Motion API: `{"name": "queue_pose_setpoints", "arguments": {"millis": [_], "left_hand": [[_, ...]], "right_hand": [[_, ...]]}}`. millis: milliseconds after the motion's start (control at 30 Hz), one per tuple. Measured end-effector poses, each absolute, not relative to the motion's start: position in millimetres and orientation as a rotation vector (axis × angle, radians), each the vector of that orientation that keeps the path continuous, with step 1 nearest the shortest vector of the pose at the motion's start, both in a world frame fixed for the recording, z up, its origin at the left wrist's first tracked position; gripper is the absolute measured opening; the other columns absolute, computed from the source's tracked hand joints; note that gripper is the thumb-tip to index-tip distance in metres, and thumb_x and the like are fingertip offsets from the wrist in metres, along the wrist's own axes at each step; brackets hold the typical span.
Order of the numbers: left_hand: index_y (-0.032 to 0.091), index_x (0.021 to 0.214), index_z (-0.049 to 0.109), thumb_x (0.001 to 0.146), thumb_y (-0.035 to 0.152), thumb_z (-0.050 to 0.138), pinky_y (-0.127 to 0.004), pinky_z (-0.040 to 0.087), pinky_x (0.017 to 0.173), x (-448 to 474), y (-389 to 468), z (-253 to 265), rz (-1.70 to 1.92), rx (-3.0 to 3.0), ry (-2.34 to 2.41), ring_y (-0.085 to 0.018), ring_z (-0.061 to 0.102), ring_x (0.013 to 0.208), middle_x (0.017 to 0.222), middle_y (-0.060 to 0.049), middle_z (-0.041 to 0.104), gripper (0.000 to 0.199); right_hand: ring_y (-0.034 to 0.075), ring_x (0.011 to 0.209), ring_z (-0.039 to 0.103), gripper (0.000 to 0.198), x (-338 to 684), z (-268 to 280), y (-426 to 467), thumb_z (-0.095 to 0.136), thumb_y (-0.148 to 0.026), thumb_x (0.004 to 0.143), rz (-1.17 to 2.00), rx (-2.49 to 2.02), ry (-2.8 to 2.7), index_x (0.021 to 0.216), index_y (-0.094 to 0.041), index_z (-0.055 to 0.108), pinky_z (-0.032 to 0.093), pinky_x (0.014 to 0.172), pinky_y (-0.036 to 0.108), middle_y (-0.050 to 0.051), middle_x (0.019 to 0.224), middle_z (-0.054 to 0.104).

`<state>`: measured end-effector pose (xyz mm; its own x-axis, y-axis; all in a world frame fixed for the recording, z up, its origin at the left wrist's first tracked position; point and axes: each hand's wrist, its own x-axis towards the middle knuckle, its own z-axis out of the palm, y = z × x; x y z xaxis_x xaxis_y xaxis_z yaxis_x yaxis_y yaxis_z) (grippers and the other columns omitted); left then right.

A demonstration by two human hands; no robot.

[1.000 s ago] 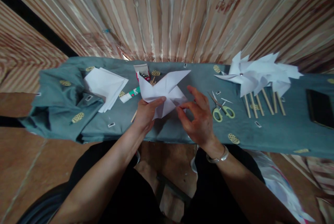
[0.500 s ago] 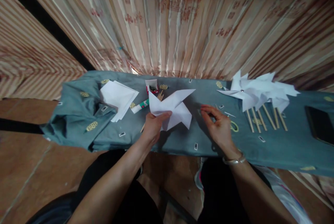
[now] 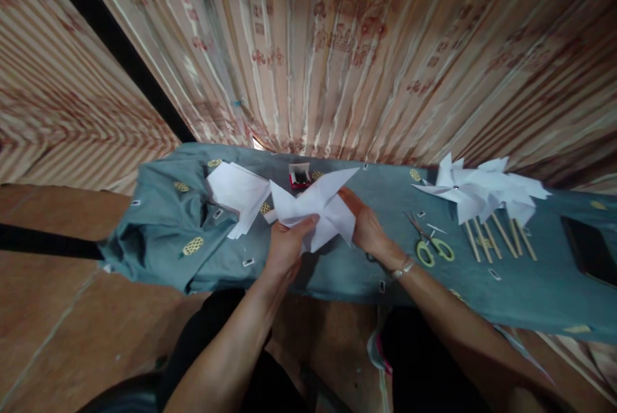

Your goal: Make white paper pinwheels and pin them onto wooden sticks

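Note:
A white paper pinwheel (image 3: 332, 210) with folded blades is held above the cloth, in the middle of the view. My left hand (image 3: 285, 246) pinches it, the thumb pressed on its centre and the fingers underneath. At the right edge of the paper, my right hand (image 3: 366, 223) reaches behind the blades. Its fingers are bent together, but the tips are hidden, so what they hold does not show. Just behind the pinwheel stands a small red-and-white box (image 3: 299, 175) with dark small pieces inside.
White paper sheets (image 3: 236, 191) lie to the left on the green cloth (image 3: 164, 233). Scissors with green handles (image 3: 434, 251) rest to the right. Beyond them are finished pinwheels (image 3: 482, 188) on wooden sticks (image 3: 501, 233) and a dark phone-like slab (image 3: 588, 249). A curtain (image 3: 308, 47) hangs behind.
My right hand has moved left from beside the pinwheel to behind its right edge, uncovering the scissors. My left hand keeps its thumb on the centre. The view has shifted slightly.

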<state>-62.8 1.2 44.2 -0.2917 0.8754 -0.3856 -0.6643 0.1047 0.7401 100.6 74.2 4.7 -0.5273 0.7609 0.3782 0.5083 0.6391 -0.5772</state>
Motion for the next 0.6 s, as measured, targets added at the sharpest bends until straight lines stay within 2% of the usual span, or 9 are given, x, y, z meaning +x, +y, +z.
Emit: {"name": "queue_pose_setpoints", "arguments": {"millis": [67, 167, 333, 467, 600], "left_hand": [[0.015, 0.077, 0.076, 0.043, 0.021, 0.091, -0.029, 0.058, 0.072, -84, 8, 52, 1.685, 0.276, 1.087, -0.018, 0.072, 0.068, 0.077, -0.004, 0.078, 0.038], [0.015, 0.082, 0.076, 0.046, 0.014, 0.088, -0.028, 0.059, 0.078, -117, 16, 63, 1.883, 0.263, 1.101, -0.017, 0.073, 0.072, 0.081, -0.004, 0.079, 0.038], [0.016, 0.088, 0.075, 0.054, 0.004, 0.08, -0.029, 0.06, 0.084, -143, 16, 72, 1.983, 0.227, 1.127, -0.017, 0.074, 0.078, 0.086, -0.003, 0.08, 0.036], [0.017, 0.09, 0.075, 0.06, 0.002, 0.076, -0.029, 0.06, 0.087, -144, 14, 70, 1.977, 0.199, 1.13, -0.017, 0.075, 0.08, 0.086, -0.002, 0.08, 0.034], [0.016, 0.089, 0.075, 0.06, 0.0, 0.074, -0.028, 0.06, 0.088, -144, 16, 68, 1.973, 0.166, 1.119, -0.017, 0.075, 0.084, 0.086, -0.003, 0.08, 0.033]], "right_hand": [[0.029, 0.14, 0.048, 0.036, 78, 15, 96, 0.052, -0.019, 0.092, 0.399, -0.972, -2.385, 0.125, -0.013, 0.064, 0.044, 0.113, 0.047, 0.018, 0.144, 0.057], [0.03, 0.134, 0.052, 0.032, 44, 29, 127, 0.046, -0.011, 0.094, 0.149, -0.999, -2.634, 0.114, -0.007, 0.07, 0.039, 0.115, 0.046, 0.023, 0.144, 0.054], [0.033, 0.133, 0.048, 0.031, 6, 46, 153, 0.047, -0.014, 0.096, -0.15, -0.956, -2.934, 0.105, -0.006, 0.074, 0.043, 0.105, 0.043, 0.024, 0.146, 0.051], [0.034, 0.123, 0.052, 0.033, -10, 49, 162, 0.045, -0.02, 0.098, -0.221, -1.012, -3.023, 0.102, -0.008, 0.077, 0.046, 0.094, 0.043, 0.023, 0.131, 0.061], [0.035, 0.114, 0.056, 0.029, -20, 42, 173, 0.049, -0.016, 0.094, -0.228, -1.049, -3.049, 0.098, -0.008, 0.077, 0.046, 0.088, 0.043, 0.022, 0.116, 0.068]]}}
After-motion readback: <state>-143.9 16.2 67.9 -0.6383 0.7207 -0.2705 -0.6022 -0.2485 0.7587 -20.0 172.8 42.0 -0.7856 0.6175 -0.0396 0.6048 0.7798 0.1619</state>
